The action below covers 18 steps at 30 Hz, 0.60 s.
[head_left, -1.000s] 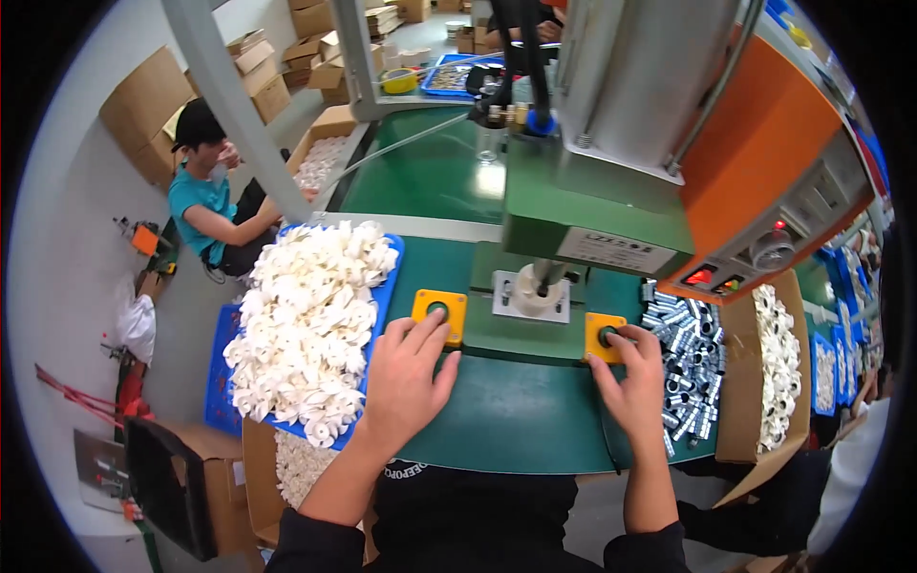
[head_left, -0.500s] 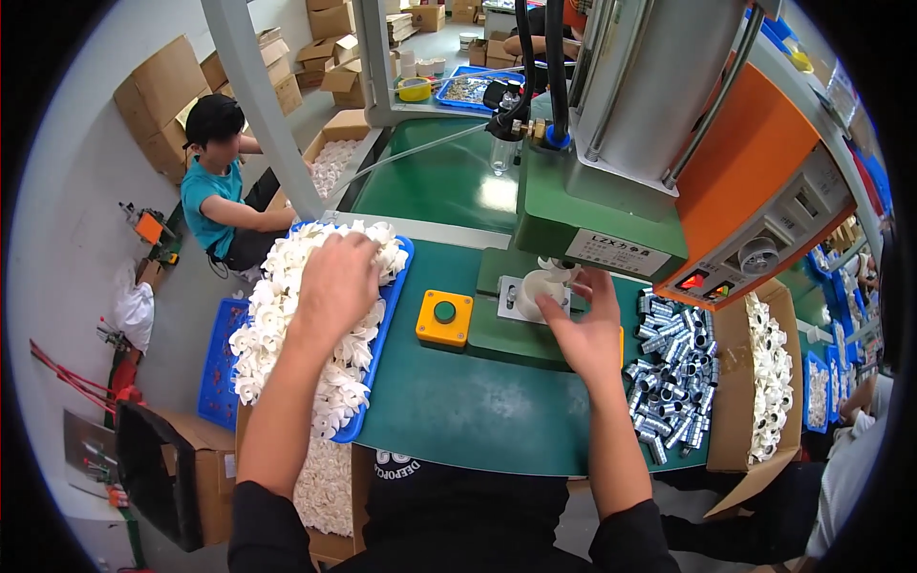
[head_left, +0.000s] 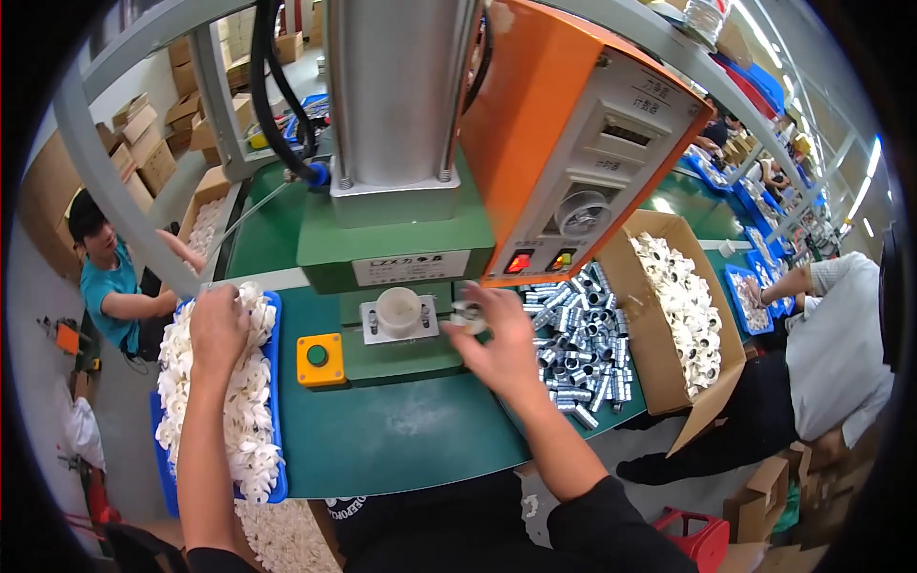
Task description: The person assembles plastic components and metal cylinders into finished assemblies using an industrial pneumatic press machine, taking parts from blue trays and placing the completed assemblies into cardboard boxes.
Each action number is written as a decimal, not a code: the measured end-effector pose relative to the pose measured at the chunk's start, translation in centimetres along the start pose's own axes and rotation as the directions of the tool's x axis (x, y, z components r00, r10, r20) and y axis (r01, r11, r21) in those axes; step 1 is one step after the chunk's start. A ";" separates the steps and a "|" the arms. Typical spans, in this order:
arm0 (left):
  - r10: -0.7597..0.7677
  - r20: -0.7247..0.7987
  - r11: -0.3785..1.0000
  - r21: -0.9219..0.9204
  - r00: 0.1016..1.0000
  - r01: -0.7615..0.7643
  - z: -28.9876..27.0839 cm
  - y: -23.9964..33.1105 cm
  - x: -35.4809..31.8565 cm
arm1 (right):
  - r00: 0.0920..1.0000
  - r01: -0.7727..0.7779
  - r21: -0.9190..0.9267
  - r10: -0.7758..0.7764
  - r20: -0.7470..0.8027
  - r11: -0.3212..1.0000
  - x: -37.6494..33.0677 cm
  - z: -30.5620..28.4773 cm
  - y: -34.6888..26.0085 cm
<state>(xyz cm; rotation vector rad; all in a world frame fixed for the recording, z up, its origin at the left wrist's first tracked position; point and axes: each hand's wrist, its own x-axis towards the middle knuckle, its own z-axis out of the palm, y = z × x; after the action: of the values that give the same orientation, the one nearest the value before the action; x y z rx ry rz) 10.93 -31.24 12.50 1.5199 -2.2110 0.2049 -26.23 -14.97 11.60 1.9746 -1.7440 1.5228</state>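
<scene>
My left hand (head_left: 218, 332) is over a blue tray (head_left: 278, 420) heaped with white plastic parts (head_left: 224, 420). Its fingers are curled down at the heap's far end; whatever they pinch is hidden. My right hand (head_left: 501, 346), somewhat blurred, holds a small white plastic part (head_left: 467, 316) between thumb and fingers. It is just right of the press fixture, a metal plate (head_left: 374, 329) with a round whitish cup (head_left: 398, 312) on it. Above stands the green press head (head_left: 320, 250). A yellow box with a green push button (head_left: 319, 359) sits left of the fixture.
Shiny metal tubes (head_left: 583, 353) lie piled on the green table (head_left: 401, 430) at right. Beyond stands a cardboard box (head_left: 721, 372) of white parts. The orange control box (head_left: 535, 115) overhangs the tubes. One co-worker (head_left: 119, 286) sits at left, another (head_left: 831, 334) at right.
The view has swung to the right. My right hand has drawn away rightward from the fixture, carrying a white part. My left hand remains at the tray, its fingers now further down into the heap.
</scene>
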 end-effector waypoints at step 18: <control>0.292 0.174 0.795 -0.591 0.940 -0.137 -2.4 16.7 0.2 | 0.977 -0.183 -0.537 0.212 -0.007 0.823 4.6 -17.7 13.7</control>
<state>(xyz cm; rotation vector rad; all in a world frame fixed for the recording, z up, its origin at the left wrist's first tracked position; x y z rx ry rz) -3.78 -24.17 16.82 0.9955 -2.3420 -0.5827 -48.25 -11.60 16.62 1.5962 -2.1534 0.8722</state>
